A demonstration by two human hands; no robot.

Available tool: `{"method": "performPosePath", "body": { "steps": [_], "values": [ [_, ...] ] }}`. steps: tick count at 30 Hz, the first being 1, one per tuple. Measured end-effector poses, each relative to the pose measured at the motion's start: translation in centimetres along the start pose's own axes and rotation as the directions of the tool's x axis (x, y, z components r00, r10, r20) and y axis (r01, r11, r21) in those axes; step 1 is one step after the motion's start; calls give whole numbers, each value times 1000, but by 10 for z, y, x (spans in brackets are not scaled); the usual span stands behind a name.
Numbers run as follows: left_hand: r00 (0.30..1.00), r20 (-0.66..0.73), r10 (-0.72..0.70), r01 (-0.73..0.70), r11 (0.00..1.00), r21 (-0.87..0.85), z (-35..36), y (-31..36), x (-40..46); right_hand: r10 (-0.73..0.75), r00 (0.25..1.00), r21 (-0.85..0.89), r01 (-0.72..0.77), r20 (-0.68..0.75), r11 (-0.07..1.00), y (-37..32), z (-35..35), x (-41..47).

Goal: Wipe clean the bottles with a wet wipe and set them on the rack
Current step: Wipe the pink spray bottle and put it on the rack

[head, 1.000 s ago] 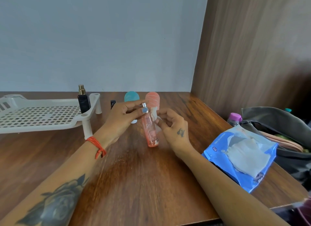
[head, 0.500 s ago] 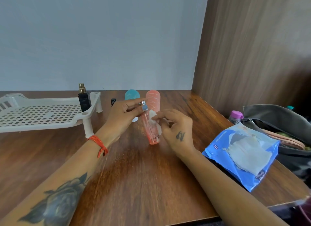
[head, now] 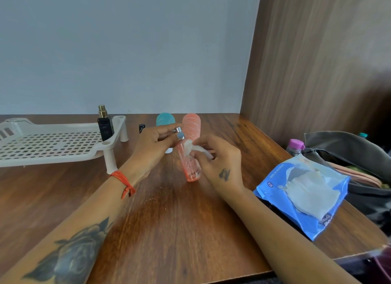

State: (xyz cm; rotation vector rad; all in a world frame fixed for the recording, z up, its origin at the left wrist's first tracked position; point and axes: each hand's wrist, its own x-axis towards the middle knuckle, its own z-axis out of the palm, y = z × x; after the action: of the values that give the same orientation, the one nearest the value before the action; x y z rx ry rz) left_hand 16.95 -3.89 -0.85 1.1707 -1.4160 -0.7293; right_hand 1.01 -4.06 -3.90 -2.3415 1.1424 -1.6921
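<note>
A: What has changed?

B: The wet wipe (head: 195,149), at the bottle's neck a second ago, now rubs the pink spray bottle (head: 189,160) lower down. Right hand (head: 220,163) pinches the wipe; left hand (head: 152,148) grips the cap. Wiping is underway.

A: And the rack (head: 53,145)?

B: Left of the bottle on the tabletop (head: 169,220), holding one black bottle (head: 104,124). The blue wipes pack (head: 302,195) lies right, open.

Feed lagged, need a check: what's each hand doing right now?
Left hand: closed, pinching the slim clear pink spray bottle at its top.
Right hand: closed on the crumpled white wet wipe.
</note>
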Motion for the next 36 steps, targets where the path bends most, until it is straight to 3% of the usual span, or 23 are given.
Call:
{"method": "performPosePath", "body": {
  "steps": [3, 10, 12, 16, 20, 23, 26, 31, 34, 36],
  "values": [
    [1000, -5, -8, 8, 1000, -25, -1, -1, 0, -170, 980, -93, 180, 105, 979, -1, 3, -4],
    [1000, -9, 4, -5, 1000, -17, 0, -1, 1, 47, 999, 55, -47, 5, 997, 7, 1, 3],
    [1000, -12, 3, -3, 1000, -20, 0, -1, 1, -14, 1000, 32, 15, -11, 999, 5, 2, 2],
    [1000, -10, -7, 6, 1000, -31, -2, -2, 2, -105, 987, -26, 109, 123, 994, 3, 5, -3],
    [1000, -13, -18, 18, 1000, -15, -1, -3, 3, 101, 991, 63, -107, 91, 992, 5, 3, 3],
    [1000, -15, -11, 11, 1000, -14, 0, -3, 3, 11, 999, 15, -11, 36, 1000, 5, 3, 2],
    [1000, -17, -11, 11, 1000, -10, -2, -5, 3, -86, 984, -39, 93, 156, 995, 4, 5, -3],
    [1000, -24, -19, 19, 1000, 7, -2, -7, 5, 105, 987, 51, -112, 123, 992, 5, 3, 2],
    [999, -30, -12, 13, 1000, 18, -2, -7, 5, 68, 997, 47, -71, 47, 996, 5, 2, 2],
    [1000, -25, -14, 14, 1000, 10, -3, -7, 5, 8, 992, -11, -7, 122, 1000, 4, 3, -1]
  ]
}}
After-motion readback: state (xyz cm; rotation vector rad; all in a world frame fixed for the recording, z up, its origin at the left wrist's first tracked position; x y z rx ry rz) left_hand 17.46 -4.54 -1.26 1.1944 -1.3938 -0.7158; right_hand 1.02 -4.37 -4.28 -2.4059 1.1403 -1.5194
